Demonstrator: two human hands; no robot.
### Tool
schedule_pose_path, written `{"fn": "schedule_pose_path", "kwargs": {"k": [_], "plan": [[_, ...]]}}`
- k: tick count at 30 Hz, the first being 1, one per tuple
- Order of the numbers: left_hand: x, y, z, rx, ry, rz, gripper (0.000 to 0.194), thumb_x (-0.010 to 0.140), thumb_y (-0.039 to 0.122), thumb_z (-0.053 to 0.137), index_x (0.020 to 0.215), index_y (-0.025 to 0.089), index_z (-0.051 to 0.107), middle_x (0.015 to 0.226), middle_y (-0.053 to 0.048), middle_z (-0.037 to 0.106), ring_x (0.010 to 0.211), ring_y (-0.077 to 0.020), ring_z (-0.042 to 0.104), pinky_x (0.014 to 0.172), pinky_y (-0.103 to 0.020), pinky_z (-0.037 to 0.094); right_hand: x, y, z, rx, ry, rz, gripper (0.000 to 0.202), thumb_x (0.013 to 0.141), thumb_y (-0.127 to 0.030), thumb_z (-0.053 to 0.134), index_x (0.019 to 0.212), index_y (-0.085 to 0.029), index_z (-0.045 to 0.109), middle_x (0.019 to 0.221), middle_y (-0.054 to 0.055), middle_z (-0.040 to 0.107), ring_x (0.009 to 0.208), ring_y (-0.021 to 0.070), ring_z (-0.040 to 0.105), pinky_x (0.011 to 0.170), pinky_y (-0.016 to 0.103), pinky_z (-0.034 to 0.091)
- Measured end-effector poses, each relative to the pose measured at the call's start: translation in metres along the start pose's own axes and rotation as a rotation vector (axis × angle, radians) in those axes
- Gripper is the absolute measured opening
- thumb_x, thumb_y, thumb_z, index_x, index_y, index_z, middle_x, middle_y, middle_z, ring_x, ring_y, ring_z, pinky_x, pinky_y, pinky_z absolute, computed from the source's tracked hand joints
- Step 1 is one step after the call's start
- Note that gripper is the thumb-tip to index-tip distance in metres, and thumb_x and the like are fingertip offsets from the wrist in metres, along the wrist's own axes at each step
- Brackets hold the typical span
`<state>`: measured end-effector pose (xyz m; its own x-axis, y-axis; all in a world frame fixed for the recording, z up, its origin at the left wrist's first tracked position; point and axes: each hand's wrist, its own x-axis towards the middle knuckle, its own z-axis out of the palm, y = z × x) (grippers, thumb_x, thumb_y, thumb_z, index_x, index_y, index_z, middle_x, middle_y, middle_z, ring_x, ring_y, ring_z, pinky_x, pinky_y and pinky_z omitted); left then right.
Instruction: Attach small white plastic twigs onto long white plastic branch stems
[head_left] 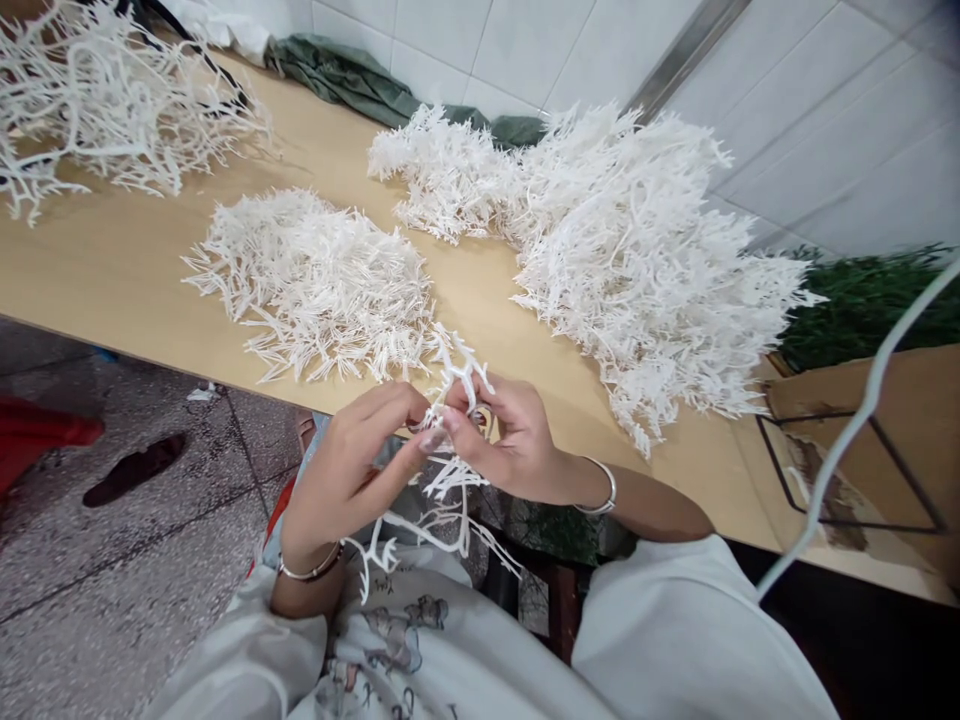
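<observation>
At the table's front edge, my left hand and my right hand meet, both pinching a white branching plastic piece. Its forked tips rise above my fingers, and more thin white branches hang below them over my lap. The exact joint between my fingertips is hidden. Just beyond my left hand lies a low pile of small white sprigs. A larger heap of feathery white branches spreads beyond my right hand.
More white branches lie at the table's far left. Dark green cloth runs along the tiled wall. At the right are green foliage, a cardboard box and a pale cable rising past the table.
</observation>
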<state>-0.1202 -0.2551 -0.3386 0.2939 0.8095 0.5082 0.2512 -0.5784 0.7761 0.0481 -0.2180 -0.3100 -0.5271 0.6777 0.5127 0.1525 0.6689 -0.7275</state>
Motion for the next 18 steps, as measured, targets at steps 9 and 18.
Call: {"fn": "schedule_pose_path", "kwargs": {"k": [9, 18], "plan": [[-0.001, -0.002, 0.005, -0.258, 0.178, -0.202, 0.026, 0.094, 0.021, 0.047, 0.068, 0.018, 0.048, 0.06, 0.004, 0.039, 0.057, -0.0085, 0.034, 0.055, -0.024, 0.029, 0.003, -0.001, -0.002, 0.175, -0.216, 0.218, 0.012, 0.088, -0.023, 0.052, 0.083, -0.013, 0.055, 0.064, -0.004, 0.045, 0.054, 0.0059, 0.039, 0.049, 0.019, 0.033], [-0.001, -0.004, 0.011, -0.844, 0.056, -0.46, 0.041, 0.084, 0.043, 0.059, 0.057, 0.017, 0.042, 0.05, 0.004, 0.031, 0.045, -0.0074, 0.024, 0.045, -0.026, 0.02, 0.004, -0.002, -0.004, 0.669, -0.361, 0.464, 0.024, 0.079, -0.028, 0.066, 0.07, -0.015, 0.049, 0.056, -0.008, 0.04, 0.047, 0.0031, 0.031, 0.044, 0.017, 0.026]]}}
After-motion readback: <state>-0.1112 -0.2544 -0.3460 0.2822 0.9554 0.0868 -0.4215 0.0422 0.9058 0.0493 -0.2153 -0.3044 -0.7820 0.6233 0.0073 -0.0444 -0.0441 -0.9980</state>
